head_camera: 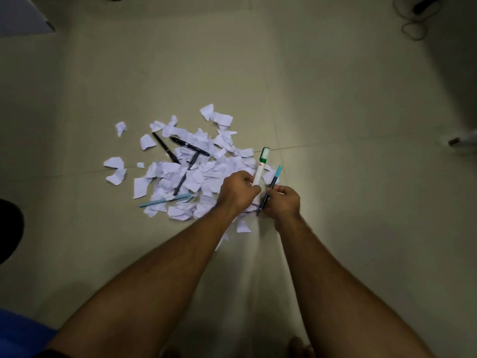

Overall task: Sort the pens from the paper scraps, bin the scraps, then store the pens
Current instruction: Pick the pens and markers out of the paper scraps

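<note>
Left hand [238, 191] grips a white marker [260, 167]; right hand [282, 201] grips a dark pen [271, 186], above paper scraps [167, 174].

floor [335, 99] bare right of and beyond the pile | paper scraps [196, 177] and loose pens [189, 146] clutter left

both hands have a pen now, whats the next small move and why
Probably pass the marker from the left hand into the right hand, beside the teal-capped pen. That frees the left hand, the one nearer the pens in the scraps, starting with the light blue pen.
</note>
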